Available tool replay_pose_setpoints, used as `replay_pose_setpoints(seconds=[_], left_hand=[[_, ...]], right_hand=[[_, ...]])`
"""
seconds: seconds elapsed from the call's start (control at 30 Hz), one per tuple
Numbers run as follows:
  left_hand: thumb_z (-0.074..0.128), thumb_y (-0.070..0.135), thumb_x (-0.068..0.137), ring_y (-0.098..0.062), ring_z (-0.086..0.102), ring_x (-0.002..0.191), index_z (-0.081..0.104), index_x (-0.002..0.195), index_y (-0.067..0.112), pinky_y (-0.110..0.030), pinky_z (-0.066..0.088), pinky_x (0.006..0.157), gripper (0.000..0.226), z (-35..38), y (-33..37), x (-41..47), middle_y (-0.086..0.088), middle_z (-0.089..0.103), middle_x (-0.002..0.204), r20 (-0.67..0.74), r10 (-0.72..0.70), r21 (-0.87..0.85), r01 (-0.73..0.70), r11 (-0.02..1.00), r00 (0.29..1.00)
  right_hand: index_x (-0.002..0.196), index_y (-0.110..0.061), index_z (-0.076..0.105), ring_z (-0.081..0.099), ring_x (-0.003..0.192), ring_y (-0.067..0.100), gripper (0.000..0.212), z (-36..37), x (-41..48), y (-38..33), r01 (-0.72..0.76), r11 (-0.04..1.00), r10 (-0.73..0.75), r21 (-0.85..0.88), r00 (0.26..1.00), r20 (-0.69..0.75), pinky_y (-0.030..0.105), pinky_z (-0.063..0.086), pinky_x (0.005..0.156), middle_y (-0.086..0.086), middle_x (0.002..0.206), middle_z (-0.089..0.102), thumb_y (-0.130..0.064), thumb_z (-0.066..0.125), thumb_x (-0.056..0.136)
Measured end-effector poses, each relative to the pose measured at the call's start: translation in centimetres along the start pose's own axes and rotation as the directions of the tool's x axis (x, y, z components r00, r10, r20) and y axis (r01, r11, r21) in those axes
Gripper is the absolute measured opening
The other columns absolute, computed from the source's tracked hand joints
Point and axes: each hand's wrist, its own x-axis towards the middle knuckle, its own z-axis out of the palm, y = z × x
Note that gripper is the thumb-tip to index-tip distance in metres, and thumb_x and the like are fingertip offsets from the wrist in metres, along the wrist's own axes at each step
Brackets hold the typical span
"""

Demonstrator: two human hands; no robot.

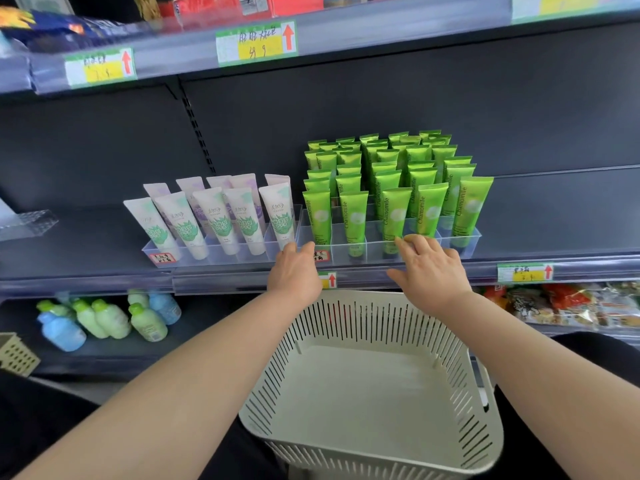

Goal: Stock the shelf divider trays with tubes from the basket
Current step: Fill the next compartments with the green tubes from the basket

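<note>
Cream plastic, slotted along its walls, the basket [346, 327] sat nearest, below the forearms and hard against the shelf front, presumably so each reach to the trays would be short. No tube showed on its pale floor, so the stocking looked all but finished. Just above its far rim, both hands reached the shelf edge and held nothing. The left hand [294, 271] lay palm down with its fingers loosely straight, the tips at the seam where the two trays met. The right hand [431, 271] had its fingers spread, the tips resting on the front wall of the clear divider tray [475, 237] that held the green tubes [393, 209]. Placed like that, one at the tray's left corner and one further along its front, the hands seemed set to square the tray against the price rail [398, 273], not to pick anything up. The green tubes stood cap down in their lanes, row behind row, so the printed faces looked outward and the dividers kept them from toppling. Left of them, the white tubes [214, 220] leaned back in the second tray [207, 261], just two rows deep with bare shelf [86, 244] behind. Farther off and overhead, yellow price labels [256, 43] hung on the upper shelf's edge.
</note>
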Motion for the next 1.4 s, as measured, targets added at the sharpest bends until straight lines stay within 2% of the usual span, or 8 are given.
replay_pose_setpoints(seconds=[0.2, 0.33, 0.67, 0.77, 0.87, 1.2, 1.33, 1.4], left_hand=[[0.053, 0.006, 0.09, -0.032, 0.054, 0.108, 0.029, 0.147, 0.021, -0.038, 0.05, 0.079, 0.064, 0.6, 1.1, -0.1, -0.014, 0.033, 0.138, 0.008, -0.019, -0.012, 0.02, 1.0, 1.0], [0.054, 0.009, 0.091, -0.032, 0.056, 0.101, 0.029, 0.148, 0.022, -0.033, 0.044, 0.07, 0.064, 0.5, 1.6, -0.2, -0.014, 0.032, 0.137, 0.0, -0.037, 0.005, 0.037, 0.999, 0.999], [0.054, 0.002, 0.086, -0.029, 0.052, 0.086, 0.031, 0.144, 0.028, -0.034, 0.045, 0.067, 0.068, 0.8, 3.7, -0.8, -0.014, 0.03, 0.136, 0.028, 0.047, 0.018, -0.048, 0.999, 0.998], [0.055, 0.0, 0.085, -0.031, 0.054, 0.097, 0.028, 0.145, 0.028, -0.037, 0.05, 0.072, 0.072, 1.3, 4.7, -1.0, -0.015, 0.026, 0.138, 0.027, 0.056, 0.033, -0.057, 0.998, 0.998], [0.056, 0.0, 0.086, -0.031, 0.053, 0.105, 0.025, 0.146, 0.028, -0.034, 0.046, 0.071, 0.074, 1.5, 5.6, -1.1, -0.014, 0.025, 0.14, 0.03, 0.061, 0.042, -0.062, 0.997, 0.998], [0.053, 0.001, 0.086, -0.026, 0.043, 0.083, 0.03, 0.143, 0.027, -0.034, 0.04, 0.065, 0.067, 1.6, 8.1, -0.4, -0.014, 0.028, 0.135, 0.059, 0.104, 0.042, -0.106, 0.993, 0.993], [0.052, -0.002, 0.085, -0.026, 0.045, 0.082, 0.029, 0.143, 0.028, -0.034, 0.04, 0.064, 0.07, 2.4, 9.0, -0.7, -0.013, 0.025, 0.138, 0.042, 0.11, 0.02, -0.111, 0.994, 0.993], [0.052, -0.004, 0.084, -0.029, 0.049, 0.095, 0.027, 0.144, 0.028, -0.033, 0.041, 0.067, 0.073, 2.7, 9.1, -0.7, -0.013, 0.018, 0.145, 0.031, 0.124, 0.029, -0.125, 0.992, 0.992]], right_hand=[[0.148, -0.021, 0.025, 0.028, 0.134, 0.02, 0.065, 0.3, -0.1, 0.2, 0.01, 1.0, -0.009, 0.007, 1.0, -0.018, 0.042, 0.036, 0.099, -0.003, 0.145, 0.034, -0.056, 0.035, 0.094], [0.147, -0.02, 0.026, 0.029, 0.133, 0.02, 0.065, 0.4, 0.0, 0.5, 0.021, 1.0, -0.021, 0.001, 0.999, -0.024, 0.042, 0.037, 0.099, -0.002, 0.144, 0.035, -0.057, 0.034, 0.094], [0.146, -0.019, 0.027, 0.031, 0.132, 0.022, 0.065, 0.2, -0.9, 2.7, -0.007, 1.0, 0.006, -0.025, 0.999, -0.033, 0.042, 0.04, 0.097, 0.0, 0.143, 0.035, -0.055, 0.038, 0.093], [0.146, -0.019, 0.027, 0.03, 0.133, 0.021, 0.064, 0.0, -1.2, 3.8, -0.016, 0.999, 0.015, -0.033, 0.999, -0.033, 0.042, 0.039, 0.097, 0.0, 0.144, 0.034, -0.055, 0.037, 0.094], [0.147, -0.02, 0.027, 0.03, 0.133, 0.021, 0.064, -0.2, -1.4, 4.7, -0.025, 0.999, 0.024, -0.029, 0.999, -0.03, 0.042, 0.039, 0.097, -0.001, 0.144, 0.034, -0.055, 0.038, 0.094], [0.145, -0.019, 0.031, 0.033, 0.13, 0.022, 0.064, -0.3, -1.6, 7.1, -0.069, 0.997, 0.068, -0.031, 0.997, -0.043, 0.043, 0.041, 0.094, 0.0, 0.141, 0.038, -0.055, 0.04, 0.093], [0.144, -0.019, 0.032, 0.035, 0.129, 0.022, 0.064, -0.3, -1.8, 8.2, -0.084, 0.996, 0.083, -0.029, 0.995, -0.049, 0.043, 0.042, 0.092, 0.0, 0.14, 0.039, -0.055, 0.042, 0.092], [0.143, -0.019, 0.033, 0.036, 0.127, 0.023, 0.063, -0.3, -1.9, 8.7, -0.092, 0.995, 0.091, -0.028, 0.994, -0.053, 0.043, 0.042, 0.09, 0.0, 0.138, 0.04, -0.055, 0.043, 0.092]])
